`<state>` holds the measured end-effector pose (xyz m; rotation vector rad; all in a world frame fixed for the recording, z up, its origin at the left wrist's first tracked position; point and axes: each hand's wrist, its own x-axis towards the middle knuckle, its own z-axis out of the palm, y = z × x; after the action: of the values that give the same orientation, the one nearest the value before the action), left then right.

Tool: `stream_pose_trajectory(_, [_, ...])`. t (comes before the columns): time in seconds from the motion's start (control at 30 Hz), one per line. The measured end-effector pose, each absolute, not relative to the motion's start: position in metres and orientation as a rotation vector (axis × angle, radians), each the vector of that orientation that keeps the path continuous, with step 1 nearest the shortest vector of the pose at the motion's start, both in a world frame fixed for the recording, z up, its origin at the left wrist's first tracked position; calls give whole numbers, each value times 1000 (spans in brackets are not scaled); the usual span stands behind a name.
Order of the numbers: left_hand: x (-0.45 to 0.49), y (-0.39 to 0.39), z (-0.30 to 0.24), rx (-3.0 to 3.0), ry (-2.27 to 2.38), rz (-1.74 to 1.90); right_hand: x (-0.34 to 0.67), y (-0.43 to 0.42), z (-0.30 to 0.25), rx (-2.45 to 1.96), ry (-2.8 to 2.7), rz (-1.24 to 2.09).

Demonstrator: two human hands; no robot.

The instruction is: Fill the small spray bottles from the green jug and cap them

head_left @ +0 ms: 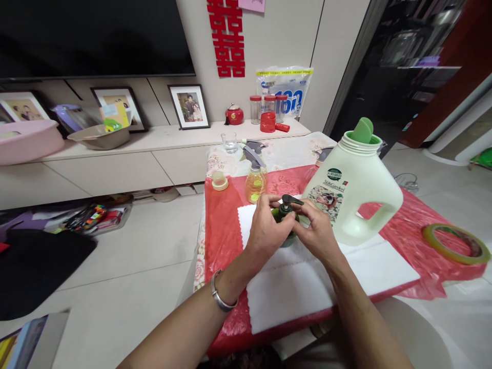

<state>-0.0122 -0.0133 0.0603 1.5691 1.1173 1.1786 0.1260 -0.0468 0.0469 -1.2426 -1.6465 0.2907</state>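
Note:
A small dark green pump bottle (286, 225) stands on a white cloth (307, 287) on the table. My left hand (265, 230) is wrapped round its left side. My right hand (317, 233) grips it from the right, fingers near the black pump head (289, 202). Just right of my hands stands a large pale green detergent jug (355, 189) with its neck uncapped and a green funnel-like piece in it. Behind my hands is a yellow spray bottle (255, 179) with a grey trigger.
A red plastic sheet (221, 230) covers the table. On it lie a small cap (220, 180), a glass (229, 142) and, far right, a roll of tape (457, 243). A low cabinet (115, 164) with photo frames, jars and basins runs along the wall.

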Motion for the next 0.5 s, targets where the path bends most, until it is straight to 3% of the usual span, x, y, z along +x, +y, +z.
stream_pose_trajectory(0.5, [-14,-13,64,1692,1128,1146,127,-47,48,-1216,-1681,367])
